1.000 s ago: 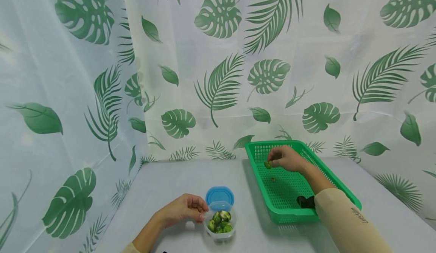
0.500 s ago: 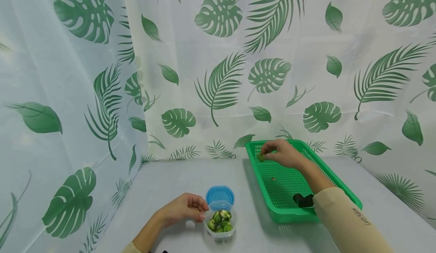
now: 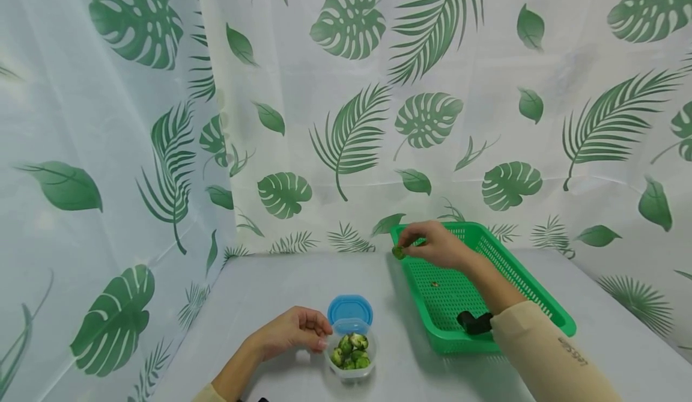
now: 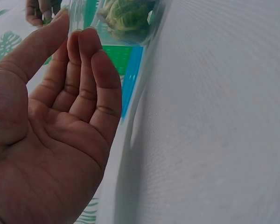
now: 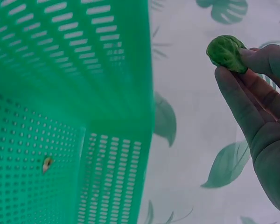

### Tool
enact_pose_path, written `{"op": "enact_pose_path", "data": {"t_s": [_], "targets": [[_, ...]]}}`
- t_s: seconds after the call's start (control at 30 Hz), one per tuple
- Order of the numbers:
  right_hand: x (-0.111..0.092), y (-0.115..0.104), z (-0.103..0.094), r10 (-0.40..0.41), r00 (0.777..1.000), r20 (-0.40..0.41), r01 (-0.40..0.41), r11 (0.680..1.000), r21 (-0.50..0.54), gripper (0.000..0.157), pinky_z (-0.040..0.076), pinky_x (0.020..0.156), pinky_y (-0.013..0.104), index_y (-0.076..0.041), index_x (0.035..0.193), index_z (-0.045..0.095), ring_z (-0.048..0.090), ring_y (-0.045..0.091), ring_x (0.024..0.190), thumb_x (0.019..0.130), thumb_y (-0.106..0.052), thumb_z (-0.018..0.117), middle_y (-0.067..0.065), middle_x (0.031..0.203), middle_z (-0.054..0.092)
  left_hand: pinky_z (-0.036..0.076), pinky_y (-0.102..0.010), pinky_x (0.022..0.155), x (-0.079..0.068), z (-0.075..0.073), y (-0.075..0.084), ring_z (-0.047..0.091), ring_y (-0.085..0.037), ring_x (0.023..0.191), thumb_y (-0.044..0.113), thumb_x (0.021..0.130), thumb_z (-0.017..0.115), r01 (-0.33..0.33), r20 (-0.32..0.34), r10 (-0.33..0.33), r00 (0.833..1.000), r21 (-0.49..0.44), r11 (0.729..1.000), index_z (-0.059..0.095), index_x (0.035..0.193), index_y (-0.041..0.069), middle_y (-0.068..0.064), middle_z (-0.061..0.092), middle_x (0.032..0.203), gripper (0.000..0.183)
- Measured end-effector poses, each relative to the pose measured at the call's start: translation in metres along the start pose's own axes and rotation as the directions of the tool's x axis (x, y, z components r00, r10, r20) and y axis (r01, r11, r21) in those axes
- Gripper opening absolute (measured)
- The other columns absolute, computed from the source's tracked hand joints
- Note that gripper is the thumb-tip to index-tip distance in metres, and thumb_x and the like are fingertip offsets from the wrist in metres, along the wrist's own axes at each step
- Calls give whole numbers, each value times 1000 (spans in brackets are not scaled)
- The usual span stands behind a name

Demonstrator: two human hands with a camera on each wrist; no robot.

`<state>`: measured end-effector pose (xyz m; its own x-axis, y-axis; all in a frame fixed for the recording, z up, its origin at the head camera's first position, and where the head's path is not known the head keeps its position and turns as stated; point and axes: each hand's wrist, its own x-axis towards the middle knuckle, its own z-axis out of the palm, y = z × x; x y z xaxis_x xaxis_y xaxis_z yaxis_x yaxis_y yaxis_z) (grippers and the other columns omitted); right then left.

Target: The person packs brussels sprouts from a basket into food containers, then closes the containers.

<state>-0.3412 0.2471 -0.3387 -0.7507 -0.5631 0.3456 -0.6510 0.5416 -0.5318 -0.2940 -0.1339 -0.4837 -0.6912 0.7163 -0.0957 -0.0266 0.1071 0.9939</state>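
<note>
My right hand (image 3: 439, 246) pinches a Brussels sprout (image 5: 226, 52) between thumb and fingertips, above the far left rim of the green basket (image 3: 438, 330). On the table at the middle, a small clear plastic container (image 3: 354, 375) holds several Brussels sprouts (image 3: 351, 351). The left hand (image 3: 294, 330) pinches this container's left edge; in the left wrist view, its thumb and fingertips (image 4: 91, 39) meet at the clear wall. A blue lid (image 3: 350, 310) lies just behind the container.
In the basket lies a small brownish scrap (image 5: 47, 164). A black camera mount (image 3: 474, 322) sits at the right wrist, over the basket's near end. Leaf-patterned curtains (image 3: 357, 149) stand behind the white table (image 3: 281, 282) and along its left side.
My right hand has carried the Brussels sprout leftward and slightly up, from inside the basket to its far left rim. The left hand and the container have stayed put.
</note>
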Motion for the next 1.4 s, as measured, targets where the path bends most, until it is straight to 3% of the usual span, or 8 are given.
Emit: {"op": "enact_pose_path", "data": {"t_s": [0.6, 0.77, 1.4], "targets": [[6, -42, 21, -93, 993, 71, 90, 995, 49, 16, 60, 80, 29, -12, 108, 74, 70, 21, 101, 96, 0, 70, 4, 107, 73, 60, -25, 74, -1, 0, 2, 68, -9, 79, -3, 94, 69, -2, 3, 2, 1000, -6, 1000, 65, 119, -13, 3, 72, 92, 27], [6, -47, 25, -126, 990, 65, 121, 990, 74, 16, 61, 80, 28, -11, 108, 73, 72, 22, 102, 96, -1, 70, 5, 108, 73, 60, -25, 74, 0, 0, 2, 68, -9, 79, -2, 94, 70, 5, -4, -5, 1000, 4, 1000, 61, 122, -18, 3, 72, 92, 33], [2, -63, 41, -209, 977, 45, 201, 970, 139, 17, 63, 79, 29, -11, 106, 74, 72, 20, 100, 96, 2, 69, 4, 107, 73, 59, -25, 74, 0, 0, 1, 68, -8, 79, 1, 94, 71, 8, -9, -8, 1000, 10, 1000, 63, 121, -15, 4, 72, 91, 32]]}}
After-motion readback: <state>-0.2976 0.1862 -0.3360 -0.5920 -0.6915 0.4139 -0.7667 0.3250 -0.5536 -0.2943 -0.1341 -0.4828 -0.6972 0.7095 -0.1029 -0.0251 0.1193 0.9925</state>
